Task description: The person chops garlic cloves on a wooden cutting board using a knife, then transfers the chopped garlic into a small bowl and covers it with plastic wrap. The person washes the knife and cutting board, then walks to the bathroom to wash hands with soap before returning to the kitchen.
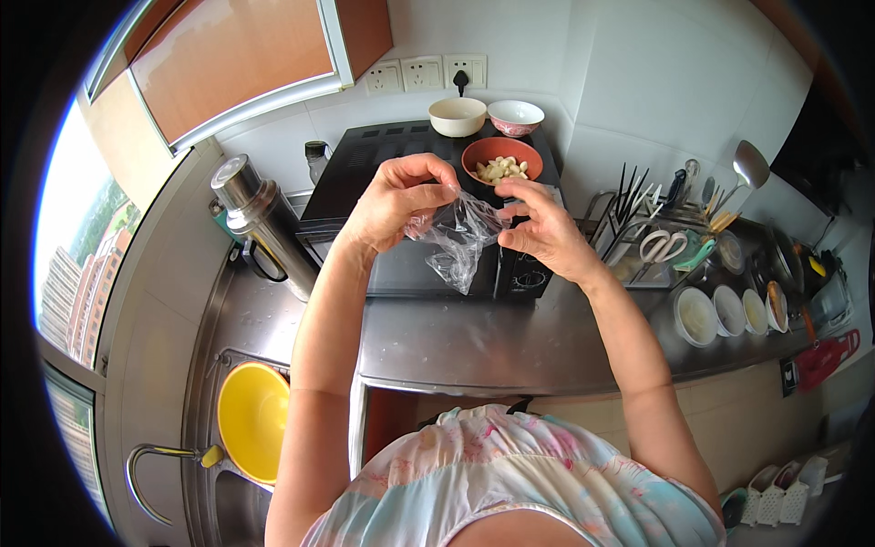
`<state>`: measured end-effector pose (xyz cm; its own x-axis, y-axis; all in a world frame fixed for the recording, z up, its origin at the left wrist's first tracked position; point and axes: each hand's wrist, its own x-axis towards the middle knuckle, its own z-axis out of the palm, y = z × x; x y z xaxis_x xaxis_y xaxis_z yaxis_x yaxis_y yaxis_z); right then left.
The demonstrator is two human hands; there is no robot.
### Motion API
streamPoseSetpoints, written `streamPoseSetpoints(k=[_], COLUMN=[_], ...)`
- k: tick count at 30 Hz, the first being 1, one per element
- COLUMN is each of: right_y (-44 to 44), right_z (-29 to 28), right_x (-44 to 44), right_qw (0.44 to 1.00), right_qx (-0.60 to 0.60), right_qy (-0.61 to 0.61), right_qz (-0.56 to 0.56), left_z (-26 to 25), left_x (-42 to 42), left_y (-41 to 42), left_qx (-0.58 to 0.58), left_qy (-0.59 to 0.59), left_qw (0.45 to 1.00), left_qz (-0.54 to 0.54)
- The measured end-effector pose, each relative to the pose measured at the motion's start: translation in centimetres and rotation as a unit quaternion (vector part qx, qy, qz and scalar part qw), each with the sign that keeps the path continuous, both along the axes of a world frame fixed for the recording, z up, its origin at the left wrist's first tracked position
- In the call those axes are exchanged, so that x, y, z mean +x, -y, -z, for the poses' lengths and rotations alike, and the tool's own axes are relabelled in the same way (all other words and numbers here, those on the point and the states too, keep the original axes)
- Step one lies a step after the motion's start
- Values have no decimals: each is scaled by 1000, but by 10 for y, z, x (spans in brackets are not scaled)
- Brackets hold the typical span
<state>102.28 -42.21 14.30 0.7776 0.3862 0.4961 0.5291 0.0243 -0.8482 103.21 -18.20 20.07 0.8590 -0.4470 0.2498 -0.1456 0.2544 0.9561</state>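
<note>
Between my two hands hangs a crumpled piece of clear plastic film or a thin bag [459,239], in front of a black microwave oven [431,270]. My left hand [405,198] pinches its upper edge between thumb and fingers. My right hand [543,229] is at the other edge, fingers spread and bent, some fingertips touching the plastic. Just behind the hands, on top of the microwave, stands a reddish-brown bowl [472,161] with peeled garlic cloves [502,168]. A cream bowl [458,117] and a white bowl with a red pattern [517,119] stand behind it.
A steel thermos flask [263,225] stands left of the microwave. A yellow basin [254,420] sits at the sink, near the tap [152,451]. To the right are a utensil rack [632,256] with chopsticks and scissors, and several small white tubs [697,316] along the steel counter [478,349].
</note>
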Motion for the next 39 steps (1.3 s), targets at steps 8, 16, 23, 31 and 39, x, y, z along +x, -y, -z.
streamPoseSetpoints(k=[8, 16, 23, 31, 39], right_y=[20, 2, 24, 21, 37], right_z=[-14, -14, -5, -10, -19], right_x=[3, -2, 13, 53, 109], right_qw=[977, 996, 955, 949, 977], right_qx=[123, 8, 198, 209, 71], right_qy=[-171, -64, -198, -191, -120], right_qz=[-10, -63, -101, 135, 162], left_z=[4, 1, 8, 38, 54], left_x=[15, 14, 25, 50, 96], left_y=[-16, -1, -10, 26, 27], left_qx=[7, -55, 9, 78, 126], left_qy=[13, 10, 45, 57, 110], left_qw=[1000, 997, 999, 980, 953], left_qz=[-21, 48, 5, -174, -252])
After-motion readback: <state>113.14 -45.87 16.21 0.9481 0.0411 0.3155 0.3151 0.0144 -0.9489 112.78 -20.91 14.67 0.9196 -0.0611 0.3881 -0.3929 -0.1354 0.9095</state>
